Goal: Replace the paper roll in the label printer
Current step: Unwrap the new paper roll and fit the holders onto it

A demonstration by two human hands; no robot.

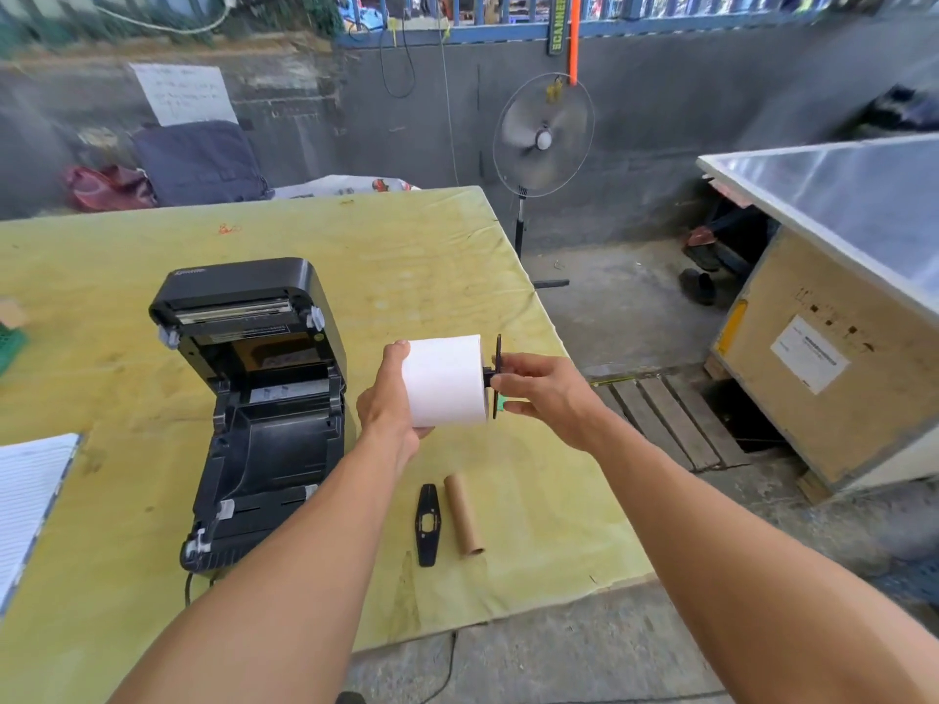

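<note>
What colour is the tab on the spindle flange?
Green, on the black flange; head view.

Both bare forearms are stretched forward and converge ahead of the body. The left hand [391, 398] is cupped around what it holds, thumb raised on top. The right hand [546, 393] is pinched shut, fingertips [500, 383] pointed left.

Yellow worktop [406, 256]; open black printer [264, 398] left of the hands [391, 398]; black flange [427, 524] touching cardboard core [463, 515] beneath them.
</note>
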